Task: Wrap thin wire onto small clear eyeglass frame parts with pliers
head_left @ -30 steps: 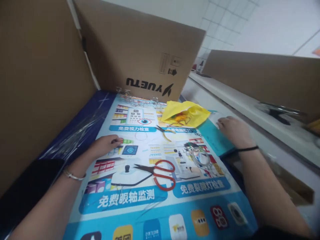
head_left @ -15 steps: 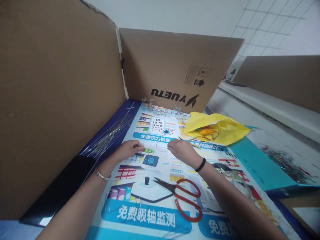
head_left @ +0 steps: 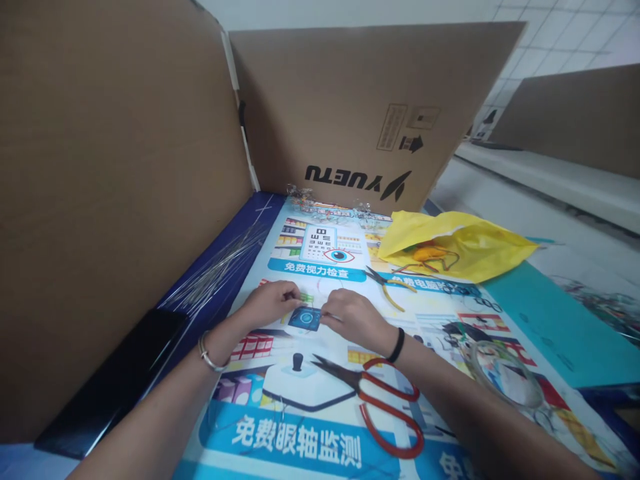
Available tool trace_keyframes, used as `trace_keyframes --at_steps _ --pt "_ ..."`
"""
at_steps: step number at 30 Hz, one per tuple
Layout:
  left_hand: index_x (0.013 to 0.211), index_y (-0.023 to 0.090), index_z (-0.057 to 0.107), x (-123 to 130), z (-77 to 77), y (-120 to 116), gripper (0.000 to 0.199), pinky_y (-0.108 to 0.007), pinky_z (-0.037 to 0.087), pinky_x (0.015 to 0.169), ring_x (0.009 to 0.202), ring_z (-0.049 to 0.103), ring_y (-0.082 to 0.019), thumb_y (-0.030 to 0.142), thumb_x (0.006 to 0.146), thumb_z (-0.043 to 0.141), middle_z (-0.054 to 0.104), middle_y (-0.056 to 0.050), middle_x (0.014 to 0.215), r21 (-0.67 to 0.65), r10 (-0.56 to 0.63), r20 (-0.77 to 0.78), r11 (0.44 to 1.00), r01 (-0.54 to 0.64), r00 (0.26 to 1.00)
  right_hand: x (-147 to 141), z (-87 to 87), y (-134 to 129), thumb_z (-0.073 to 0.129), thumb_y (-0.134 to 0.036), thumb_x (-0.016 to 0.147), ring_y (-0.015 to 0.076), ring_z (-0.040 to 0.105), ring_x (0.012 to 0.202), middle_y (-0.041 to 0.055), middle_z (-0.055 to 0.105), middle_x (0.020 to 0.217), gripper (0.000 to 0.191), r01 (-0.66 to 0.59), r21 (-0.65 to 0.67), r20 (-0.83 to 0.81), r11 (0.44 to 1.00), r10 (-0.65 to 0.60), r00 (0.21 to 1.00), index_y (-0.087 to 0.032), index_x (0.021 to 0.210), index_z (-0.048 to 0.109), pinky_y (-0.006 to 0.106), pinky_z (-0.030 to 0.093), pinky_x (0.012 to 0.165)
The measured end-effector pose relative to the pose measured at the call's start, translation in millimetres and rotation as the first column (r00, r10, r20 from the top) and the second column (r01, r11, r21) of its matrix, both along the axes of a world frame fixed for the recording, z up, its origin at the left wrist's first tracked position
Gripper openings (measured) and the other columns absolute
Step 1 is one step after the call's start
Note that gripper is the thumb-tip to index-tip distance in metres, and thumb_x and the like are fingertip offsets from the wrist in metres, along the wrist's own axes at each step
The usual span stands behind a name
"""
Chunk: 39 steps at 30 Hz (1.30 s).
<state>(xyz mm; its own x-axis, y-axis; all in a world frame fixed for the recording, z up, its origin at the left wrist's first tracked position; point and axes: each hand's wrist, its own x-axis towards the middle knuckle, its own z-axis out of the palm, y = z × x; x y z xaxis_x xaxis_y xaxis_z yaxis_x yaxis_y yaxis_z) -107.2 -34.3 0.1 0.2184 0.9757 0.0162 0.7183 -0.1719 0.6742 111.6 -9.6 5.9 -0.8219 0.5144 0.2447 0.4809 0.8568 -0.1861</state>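
Over the printed sheet, my left hand is closed, thumb and fingertips pinched on something too thin to make out. My right hand pinches too, a little to the right, its fingertips a short gap from the left ones. What it grips is also too fine to name. Below the right hand lie red-handled scissors, blades toward the left. Pliers with yellow handles rest on the sheet beyond the right hand. Thin wires form a bundle left of my left hand.
Cardboard panels stand at the back and left. A yellow bag with orange material lies at the right, near a clear round dish. Tangled wire bits sit along the back. A black tray is at the left.
Both hands have come closer together, and my right hand has moved down and left over the sheet. The yellow-handled pliers now show fully. The view has shifted slightly.
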Motion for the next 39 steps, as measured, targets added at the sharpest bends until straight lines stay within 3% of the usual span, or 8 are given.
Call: trace_keyframes --at_steps 13,17,21,27,31,34,36,39 --pt "0.073 0.021 0.059 4 -1.2 -4 0.008 -0.022 0.034 0.055 0.063 0.051 -0.012 0.027 0.073 0.053 0.059 0.002 0.068 0.060 0.017 -0.143 0.998 -0.009 0.990 -17 -6.1 3 0.043 -0.031 0.088 0.0152 0.051 0.077 0.0046 0.059 0.075 0.027 0.033 0.087 0.011 0.996 -0.034 0.999 -0.018 0.077 0.063 0.026 0.035 0.069" --pt "0.071 0.019 0.058 5 2.6 -5 0.010 -0.022 0.034 0.055 0.064 0.051 -0.012 0.026 0.074 0.053 0.058 0.001 0.068 0.049 0.007 -0.158 0.999 0.001 0.987 -6 5.1 9 0.042 -0.028 0.088 0.0155 0.052 0.080 0.0060 0.060 0.080 0.025 0.087 0.067 -0.019 0.994 -0.086 0.996 -0.017 0.081 0.063 0.026 0.035 0.071" --pt "0.067 0.018 0.056 4 4.8 -5 0.015 -0.022 0.034 0.055 0.063 0.051 -0.012 0.029 0.076 0.052 0.057 0.001 0.067 0.045 -0.001 -0.149 0.999 0.008 0.989 13 27.4 12 0.047 -0.027 0.085 0.0147 0.055 0.077 0.0040 0.062 0.081 0.020 0.133 -0.003 0.167 0.991 -0.130 0.977 -0.018 0.077 0.062 0.024 0.033 0.062" --pt "0.069 0.018 0.058 1 9.3 -4 0.014 -0.023 0.035 0.059 0.065 0.052 -0.013 0.028 0.076 0.050 0.059 0.001 0.069 0.033 -0.038 -0.131 0.999 0.043 0.991 42 67.0 12 0.050 -0.024 0.078 0.0132 0.054 0.065 0.0019 0.064 0.074 0.015 0.171 -0.090 0.434 0.981 -0.116 0.894 -0.020 0.070 0.062 0.023 0.026 0.052" --pt "0.070 0.018 0.059 2 12.3 -7 0.014 -0.023 0.035 0.059 0.065 0.053 -0.014 0.030 0.073 0.051 0.060 0.000 0.068 -0.002 -0.041 -0.156 0.999 0.042 0.987 67 87.2 24 0.044 -0.025 0.080 0.0146 0.056 0.065 0.0048 0.065 0.076 0.022 0.325 -0.001 0.480 0.946 -0.285 0.829 -0.019 0.072 0.063 0.023 0.029 0.053" --pt "0.069 0.020 0.057 4 12.5 -9 0.014 -0.024 0.034 0.058 0.065 0.053 -0.015 0.030 0.074 0.050 0.060 -0.001 0.069 0.001 -0.045 -0.216 0.999 0.046 0.975 85 88.6 37 0.043 -0.024 0.080 0.0191 0.059 0.070 0.0102 0.065 0.081 0.024 0.479 0.163 0.507 0.863 -0.489 0.710 -0.016 0.076 0.065 0.025 0.034 0.056" --pt "0.067 0.020 0.055 6 12.8 -10 0.015 -0.025 0.034 0.058 0.066 0.054 -0.016 0.029 0.076 0.047 0.060 -0.002 0.070 0.010 -0.040 -0.279 0.999 0.044 0.959 93 82.8 45 0.044 -0.023 0.079 0.0222 0.060 0.074 0.0130 0.066 0.083 0.023 0.541 0.214 0.529 0.813 -0.562 0.636 -0.014 0.080 0.065 0.027 0.036 0.058" --pt "0.065 0.020 0.051 11 15.0 -13 0.016 -0.026 0.032 0.058 0.068 0.056 -0.018 0.027 0.077 0.043 0.061 -0.004 0.073 0.019 -0.022 -0.379 0.999 0.031 0.925 96 69.8 53 0.046 -0.027 0.078 0.0241 0.060 0.082 0.0130 0.065 0.090 0.024 0.528 0.152 0.545 0.836 -0.516 0.661 -0.014 0.087 0.065 0.028 0.039 0.061"
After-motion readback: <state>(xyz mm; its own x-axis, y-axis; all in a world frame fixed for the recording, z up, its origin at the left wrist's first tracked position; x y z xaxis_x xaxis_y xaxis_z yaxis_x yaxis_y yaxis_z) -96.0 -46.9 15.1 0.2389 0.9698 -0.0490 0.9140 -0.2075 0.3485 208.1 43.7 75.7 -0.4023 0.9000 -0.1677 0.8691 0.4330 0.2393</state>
